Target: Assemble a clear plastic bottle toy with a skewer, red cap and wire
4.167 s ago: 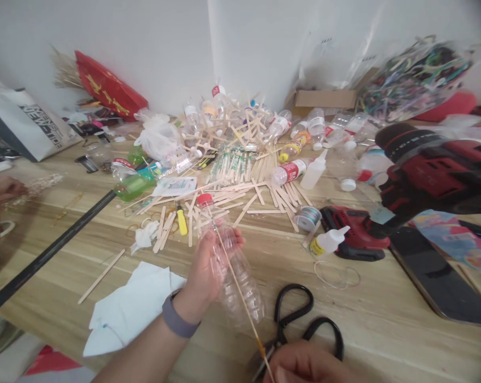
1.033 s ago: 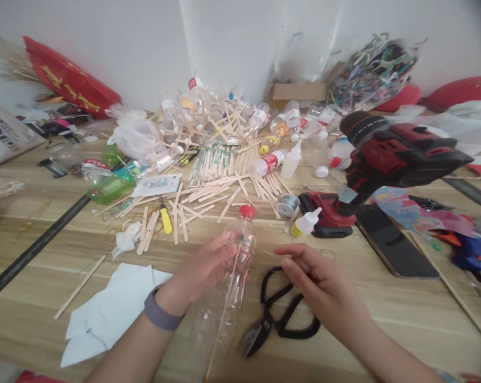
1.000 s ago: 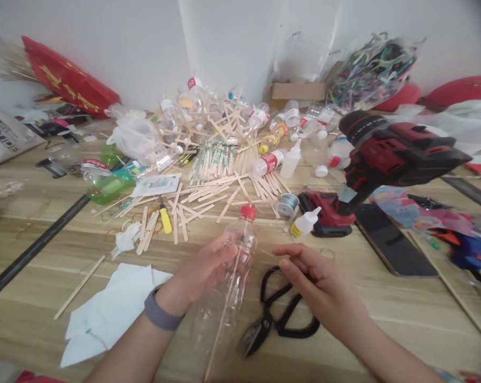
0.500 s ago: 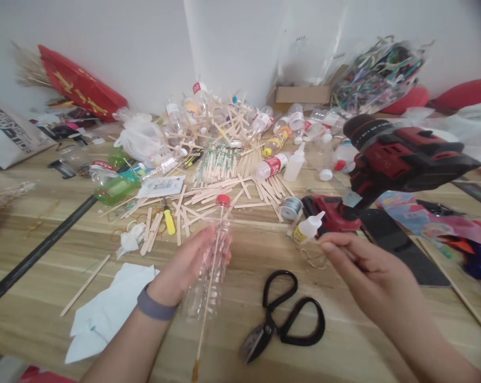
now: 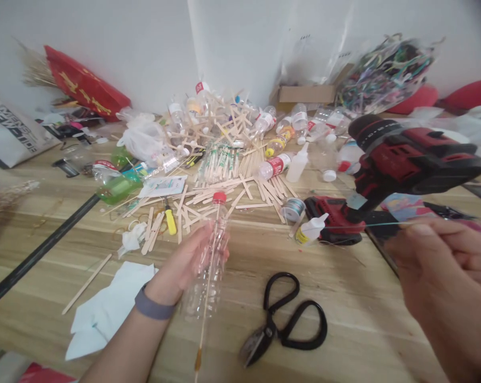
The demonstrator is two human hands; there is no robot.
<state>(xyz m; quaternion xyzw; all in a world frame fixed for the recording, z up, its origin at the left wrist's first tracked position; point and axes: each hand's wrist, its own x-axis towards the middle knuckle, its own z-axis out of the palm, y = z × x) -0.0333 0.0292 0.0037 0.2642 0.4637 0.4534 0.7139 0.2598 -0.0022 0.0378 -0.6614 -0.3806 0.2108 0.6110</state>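
My left hand [image 5: 190, 255] is wrapped round a clear plastic bottle [image 5: 202, 290] with a red cap [image 5: 219, 197]. A thin wooden stick [image 5: 204, 319] runs along the bottle, with a brown band [image 5: 197, 359] near its lower end; whether my fingers press on the stick is hard to see. At the right, my right hand [image 5: 443, 260] pinches a thin greenish thread [image 5: 384, 224], stretched leftward from the fingertips; its far part is too faint to follow. Black-handled scissors [image 5: 284, 324] lie open-handled on the table between my hands.
A red and black cordless drill [image 5: 407, 154] stands at the right, beside a small glue bottle [image 5: 312, 229] and a thread spool [image 5: 293, 209]. Wooden sticks [image 5: 224, 191] and plastic bottles pile up behind. White paper [image 5: 116, 303] and a yellow screwdriver [image 5: 170, 219] lie to the left.
My right hand has moved right and towards me, away from the glue bottle, drawing the thread out taut. My left hand keeps the bottle in nearly the same place.
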